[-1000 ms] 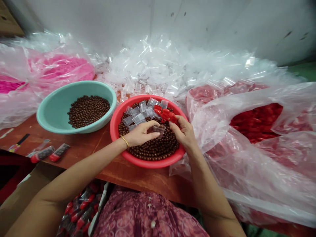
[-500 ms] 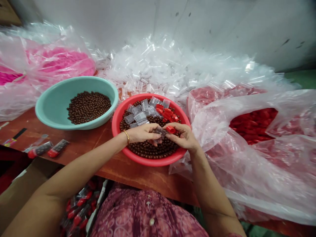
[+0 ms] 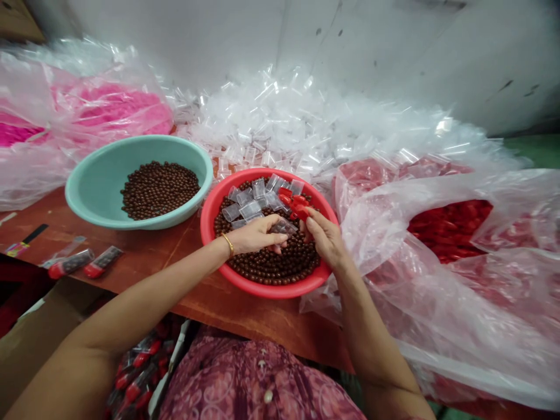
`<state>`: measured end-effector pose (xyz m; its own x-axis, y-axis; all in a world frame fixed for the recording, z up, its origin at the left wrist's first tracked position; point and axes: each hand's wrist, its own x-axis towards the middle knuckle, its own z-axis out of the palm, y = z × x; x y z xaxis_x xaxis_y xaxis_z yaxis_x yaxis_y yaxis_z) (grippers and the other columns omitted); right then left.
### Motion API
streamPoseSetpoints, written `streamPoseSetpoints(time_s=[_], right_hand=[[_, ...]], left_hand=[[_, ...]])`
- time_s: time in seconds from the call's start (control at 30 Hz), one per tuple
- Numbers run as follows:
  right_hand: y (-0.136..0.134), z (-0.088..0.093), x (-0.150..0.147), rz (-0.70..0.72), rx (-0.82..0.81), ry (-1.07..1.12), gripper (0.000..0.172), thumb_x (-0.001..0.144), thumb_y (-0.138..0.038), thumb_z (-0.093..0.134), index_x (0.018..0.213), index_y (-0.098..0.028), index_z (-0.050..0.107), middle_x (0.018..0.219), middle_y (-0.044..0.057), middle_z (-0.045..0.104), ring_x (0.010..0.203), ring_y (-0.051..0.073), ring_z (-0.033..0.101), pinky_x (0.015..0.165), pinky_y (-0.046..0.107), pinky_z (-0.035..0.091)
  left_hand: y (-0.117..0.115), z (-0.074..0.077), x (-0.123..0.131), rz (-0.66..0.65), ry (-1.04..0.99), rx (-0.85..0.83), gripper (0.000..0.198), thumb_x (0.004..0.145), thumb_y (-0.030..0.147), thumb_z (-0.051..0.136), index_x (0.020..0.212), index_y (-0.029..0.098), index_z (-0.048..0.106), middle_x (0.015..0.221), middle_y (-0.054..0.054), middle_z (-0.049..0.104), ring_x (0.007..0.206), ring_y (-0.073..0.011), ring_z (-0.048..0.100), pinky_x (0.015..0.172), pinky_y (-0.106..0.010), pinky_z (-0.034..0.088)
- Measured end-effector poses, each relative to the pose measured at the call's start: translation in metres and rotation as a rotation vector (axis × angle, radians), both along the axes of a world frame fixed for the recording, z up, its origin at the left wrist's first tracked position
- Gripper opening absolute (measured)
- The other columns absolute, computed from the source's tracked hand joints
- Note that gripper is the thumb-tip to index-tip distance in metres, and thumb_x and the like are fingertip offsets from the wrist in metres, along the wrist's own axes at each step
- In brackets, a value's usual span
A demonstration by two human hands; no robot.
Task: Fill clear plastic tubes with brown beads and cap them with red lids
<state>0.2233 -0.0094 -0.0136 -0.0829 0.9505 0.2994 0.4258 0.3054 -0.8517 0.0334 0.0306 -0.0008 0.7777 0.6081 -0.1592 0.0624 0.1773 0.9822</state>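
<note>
My left hand (image 3: 259, 234) is closed around a clear plastic tube (image 3: 285, 227) with dark contents, held over the red basin (image 3: 210, 224). Just to its right, my right hand (image 3: 322, 236) pinches a red plastic cap (image 3: 300, 211) by the small pile of red caps at the basin's right side. Brown beads (image 3: 280, 271) fill the basin under both hands. On top of them, toward the back, lie several clear, open-looking tubes (image 3: 251, 209).
A turquoise basin (image 3: 94, 201) with brown beads stands left. Two filled tubes with red caps (image 3: 104, 262) lie at the table's edge, above a box of similar ones (image 3: 140, 373). Clear tubes (image 3: 306, 116) heap behind; a plastic bag of red pieces (image 3: 450, 227) sits right, pink ones (image 3: 114, 111) left.
My right hand has moved away from the tube in my left hand to the red caps and now grips one. The left hand keeps its tube. The view has shifted slightly.
</note>
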Motion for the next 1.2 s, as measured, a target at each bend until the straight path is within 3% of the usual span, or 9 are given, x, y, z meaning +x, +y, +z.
streamPoseSetpoints(time_s=[0.1,0.17,0.4,0.63,0.8,0.9,0.97,1.1,1.2], right_hand=[[-0.003,0.002,-0.003,0.019,0.128,-0.214,0.034,0.089,-0.035,0.044,0.115,-0.019,0.059,0.091,0.006,0.067,0.085,0.018,0.063,0.080,0.034,0.051],[-0.005,0.003,-0.004,0.042,0.183,-0.291,0.034,0.090,-0.033,0.045,0.119,-0.020,0.058,0.096,0.007,0.068,0.092,0.019,0.063,0.086,0.035,0.050],[-0.015,0.002,-0.012,-0.059,0.282,-0.583,0.040,0.092,-0.027,0.038,0.129,-0.019,0.052,0.089,0.009,0.067,0.082,0.019,0.065,0.076,0.030,0.054],[-0.021,0.001,-0.024,-0.040,0.364,-0.708,0.046,0.091,-0.022,0.036,0.134,-0.010,0.044,0.083,0.013,0.066,0.069,0.020,0.064,0.062,0.031,0.054],[-0.020,0.013,-0.018,0.074,0.313,-0.514,0.036,0.091,-0.027,0.039,0.114,-0.013,0.063,0.076,0.008,0.067,0.066,0.017,0.064,0.063,0.029,0.052],[-0.014,0.019,-0.017,-0.050,0.193,-0.254,0.039,0.092,-0.040,0.040,0.083,-0.017,0.070,0.055,0.002,0.057,0.050,0.013,0.055,0.052,0.026,0.045],[-0.007,0.019,-0.023,-0.146,0.077,-0.011,0.048,0.090,-0.051,0.037,0.076,-0.018,0.067,0.049,-0.001,0.050,0.045,0.011,0.048,0.047,0.025,0.041],[0.010,0.013,-0.045,-0.115,-0.188,0.389,0.063,0.084,-0.068,0.025,0.098,-0.019,0.063,0.064,0.001,0.056,0.055,0.013,0.054,0.054,0.027,0.047],[0.015,0.011,-0.055,-0.008,-0.294,0.424,0.074,0.082,-0.073,0.017,0.125,-0.023,0.052,0.101,0.006,0.063,0.094,0.020,0.061,0.085,0.036,0.049]], left_hand=[[-0.001,-0.001,0.001,0.041,0.103,0.177,0.014,0.082,0.025,0.053,0.088,0.015,0.045,0.066,0.005,0.052,0.052,-0.0051,0.051,0.055,-0.019,0.041],[-0.001,-0.002,0.000,0.065,0.163,0.299,0.013,0.084,0.027,0.050,0.089,0.016,0.045,0.063,0.006,0.050,0.051,-0.0063,0.049,0.053,-0.020,0.040],[-0.003,-0.002,-0.002,0.170,0.292,0.621,0.020,0.075,0.028,0.057,0.089,0.016,0.049,0.082,0.000,0.057,0.077,-0.0158,0.054,0.073,-0.030,0.045],[-0.002,-0.006,-0.001,0.220,0.222,0.558,0.015,0.068,0.026,0.056,0.077,0.016,0.049,0.072,0.003,0.053,0.067,-0.0121,0.048,0.063,-0.025,0.039],[-0.003,0.004,-0.001,0.194,0.378,0.589,0.012,0.060,0.024,0.055,0.067,0.017,0.049,0.060,0.004,0.048,0.057,-0.0105,0.044,0.053,-0.023,0.032],[-0.005,0.011,0.001,0.176,0.436,0.666,0.013,0.060,0.027,0.056,0.065,0.017,0.051,0.056,0.004,0.049,0.054,-0.0105,0.044,0.051,-0.023,0.030],[-0.007,0.014,0.002,0.152,0.458,0.732,0.013,0.060,0.028,0.056,0.064,0.017,0.052,0.055,0.004,0.048,0.052,-0.0104,0.044,0.050,-0.022,0.029],[-0.009,0.015,0.002,0.030,0.526,0.868,0.013,0.061,0.029,0.056,0.066,0.017,0.056,0.055,0.002,0.053,0.051,-0.0122,0.048,0.050,-0.023,0.033],[-0.012,0.014,0.002,-0.017,0.589,0.956,0.018,0.064,0.030,0.057,0.074,0.016,0.061,0.063,-0.002,0.062,0.058,-0.0167,0.057,0.055,-0.025,0.040]])
